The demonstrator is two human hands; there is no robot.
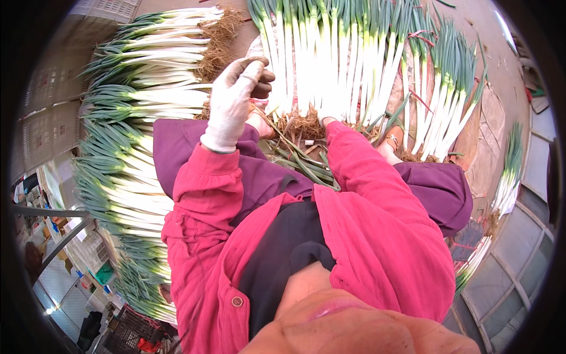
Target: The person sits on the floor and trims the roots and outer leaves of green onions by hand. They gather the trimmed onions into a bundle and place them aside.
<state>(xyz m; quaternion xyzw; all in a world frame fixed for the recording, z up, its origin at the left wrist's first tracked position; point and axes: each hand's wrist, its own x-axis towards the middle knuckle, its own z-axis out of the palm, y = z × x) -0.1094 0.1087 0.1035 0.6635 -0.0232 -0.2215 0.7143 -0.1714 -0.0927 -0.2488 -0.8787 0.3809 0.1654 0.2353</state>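
My left hand [232, 99], in a white knit glove soiled at the fingers, is raised over my left knee. Its fingers curl loosely; nothing shows clearly between them. Glare washes out most of my right hand [328, 119], which reaches down to the root end of the long green onions [305, 57] in front of me. Whether it grips any stalks cannot be made out. These onions lie side by side, roots [303, 126] towards me and green tops away. Loose trimmed leaves [305, 166] lie between my feet.
A long row of green onions [132, 190] runs along my left, roots inward. Another bunch [451, 97] lies at right, near pink ties [420, 37]. Plastic crates [48, 128] stand at far left, a dark crate [132, 329] at lower left. Metal-framed panels [508, 261] border the right.
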